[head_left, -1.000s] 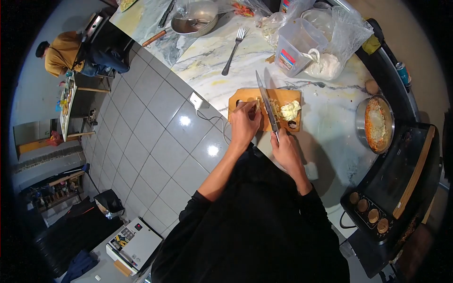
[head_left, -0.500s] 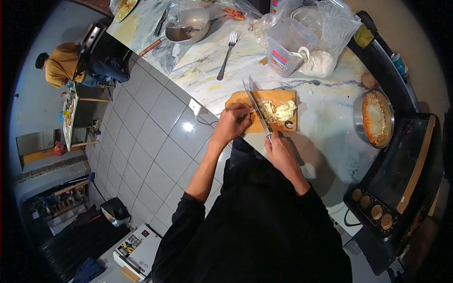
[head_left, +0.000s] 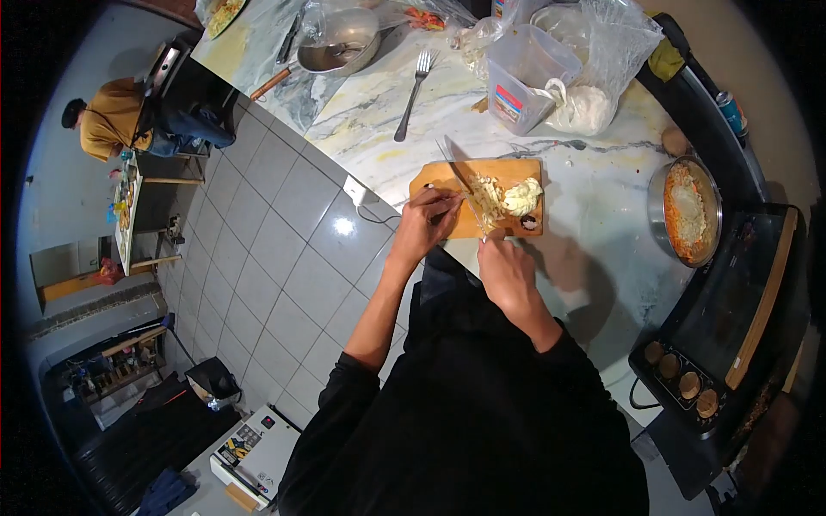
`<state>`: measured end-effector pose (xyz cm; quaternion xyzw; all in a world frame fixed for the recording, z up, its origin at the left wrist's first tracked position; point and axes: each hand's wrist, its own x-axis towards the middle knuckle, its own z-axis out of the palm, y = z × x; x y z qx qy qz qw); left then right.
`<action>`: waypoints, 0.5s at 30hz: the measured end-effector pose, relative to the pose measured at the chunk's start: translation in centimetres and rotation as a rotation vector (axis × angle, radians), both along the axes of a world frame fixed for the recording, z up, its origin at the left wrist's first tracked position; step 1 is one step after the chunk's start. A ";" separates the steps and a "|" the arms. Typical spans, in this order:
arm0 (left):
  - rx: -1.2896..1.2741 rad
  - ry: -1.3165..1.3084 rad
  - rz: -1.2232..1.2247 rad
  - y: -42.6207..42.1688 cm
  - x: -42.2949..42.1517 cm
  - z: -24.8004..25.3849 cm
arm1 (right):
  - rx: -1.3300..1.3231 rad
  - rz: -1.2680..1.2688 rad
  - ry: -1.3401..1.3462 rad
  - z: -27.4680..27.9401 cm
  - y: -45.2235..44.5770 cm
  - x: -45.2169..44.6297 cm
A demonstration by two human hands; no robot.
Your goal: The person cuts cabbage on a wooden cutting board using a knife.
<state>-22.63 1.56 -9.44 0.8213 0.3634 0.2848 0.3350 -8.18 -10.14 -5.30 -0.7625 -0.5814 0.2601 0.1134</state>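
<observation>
right hand (head_left: 508,273) clenching kitchen knife (head_left: 459,177) over cutting board (head_left: 512,168), left hand (head_left: 422,230) half-curling at its left edge, can't tell what's held

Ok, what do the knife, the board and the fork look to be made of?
Knife: probably steel, being thin and grey; finish unclear. Board: likely wood, smooth-looking, given its warm orange-brown tone. Fork: metal, perhaps stainless steel; silvery and somewhat shiny, with pale highlights.

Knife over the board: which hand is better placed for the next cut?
Probably the right: the right hand grips the knife above the cutting board. The left hand, fingers bunched at the board's left end, doesn't hold the knife.
</observation>
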 end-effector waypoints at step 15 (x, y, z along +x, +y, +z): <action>0.012 -0.010 -0.082 0.8 -0.7 0.0 | 0.192 0.107 -0.208 -1.3 -0.8 1.9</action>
